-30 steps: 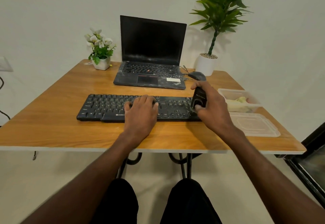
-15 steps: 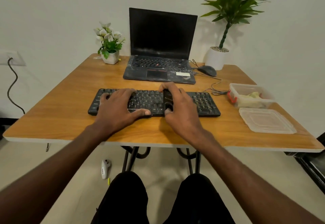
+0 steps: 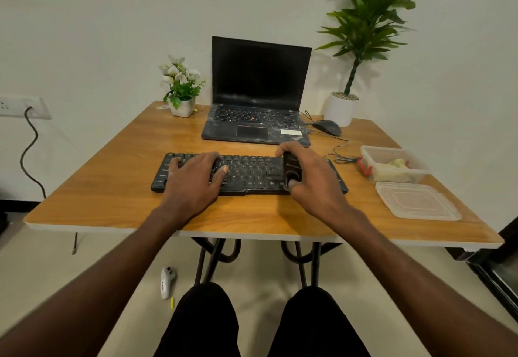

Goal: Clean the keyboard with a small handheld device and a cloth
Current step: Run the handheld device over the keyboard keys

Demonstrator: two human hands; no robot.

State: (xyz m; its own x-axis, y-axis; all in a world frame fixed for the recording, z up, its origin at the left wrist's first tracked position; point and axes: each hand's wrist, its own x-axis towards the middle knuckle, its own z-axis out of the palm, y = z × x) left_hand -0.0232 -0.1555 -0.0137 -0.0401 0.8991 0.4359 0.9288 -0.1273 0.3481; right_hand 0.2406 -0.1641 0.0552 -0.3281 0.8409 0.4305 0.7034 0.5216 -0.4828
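Observation:
A black keyboard [image 3: 252,173] lies across the middle of the wooden table [image 3: 117,188]. My left hand [image 3: 193,180] rests flat on its left half, fingers spread over the keys. My right hand [image 3: 311,177] grips a small black handheld device [image 3: 291,170] and holds it down on the right part of the keyboard, thumb on its near end. A yellowish cloth [image 3: 395,166] lies inside a clear plastic box [image 3: 392,164] to the right.
An open laptop [image 3: 258,98] stands behind the keyboard, with a mouse [image 3: 326,127] and its cable to the right. A flower pot [image 3: 182,96] and a tall potted plant [image 3: 342,107] stand at the back. The box lid [image 3: 414,201] lies near the right edge.
My right hand has slid the device from the keyboard's middle toward its right side. My left hand stays on the left half.

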